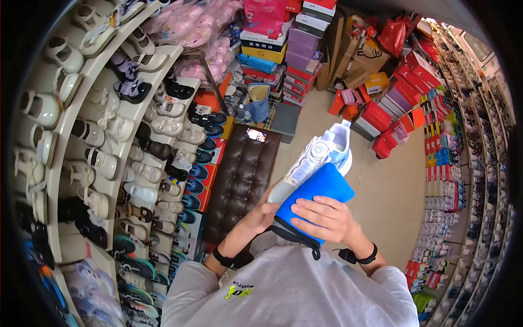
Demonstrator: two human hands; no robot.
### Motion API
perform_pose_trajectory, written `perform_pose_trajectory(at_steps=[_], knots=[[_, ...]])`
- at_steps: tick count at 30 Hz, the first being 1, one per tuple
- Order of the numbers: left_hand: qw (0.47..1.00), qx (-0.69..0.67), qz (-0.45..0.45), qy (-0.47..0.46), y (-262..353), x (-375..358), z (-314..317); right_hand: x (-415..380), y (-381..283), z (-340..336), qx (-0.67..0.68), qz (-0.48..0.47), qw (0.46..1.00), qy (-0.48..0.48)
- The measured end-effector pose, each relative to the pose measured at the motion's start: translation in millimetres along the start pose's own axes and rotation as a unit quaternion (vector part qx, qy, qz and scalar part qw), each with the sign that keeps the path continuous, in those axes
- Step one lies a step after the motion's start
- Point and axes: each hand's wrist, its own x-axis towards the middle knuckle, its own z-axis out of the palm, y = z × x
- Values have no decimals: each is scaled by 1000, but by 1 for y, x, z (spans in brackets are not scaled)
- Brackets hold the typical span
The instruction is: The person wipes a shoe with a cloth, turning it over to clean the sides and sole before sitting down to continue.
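Observation:
My left hand (262, 216) is closed around the toe end of a white and light blue sneaker (318, 155). The sneaker points away from me, heel outward, with a round dial on its upper. A bright blue cloth mitt (328, 188) with a black cuff and a small hanging loop lies against the sneaker's side. My right hand (324, 218) grips this mitt from above, fingers bent across it. The mitt hides part of the sneaker and some of my left fingers.
A brown tufted bench (239, 180) stands to the left, with a lit phone (255, 135) on it. Shoe-filled shelves (53, 201) curve along the left, and more shelves (463, 229) line the right. Stacked red shoeboxes (395, 103) sit on the tiled floor (376, 191).

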Motion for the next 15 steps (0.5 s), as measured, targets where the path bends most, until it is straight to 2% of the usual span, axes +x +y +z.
perform_pose_trajectory(at_steps=[5,13,15], knots=[[999,-32,-11,-42,35,37,-12,6,56,3,-60,48,997,-17],[998,-50,-18,-30,49,80,-27,-12,137,4,-90,200,973,68],[998,-52,-22,-21,51,92,-27,-12,153,7,-73,199,974,78]])
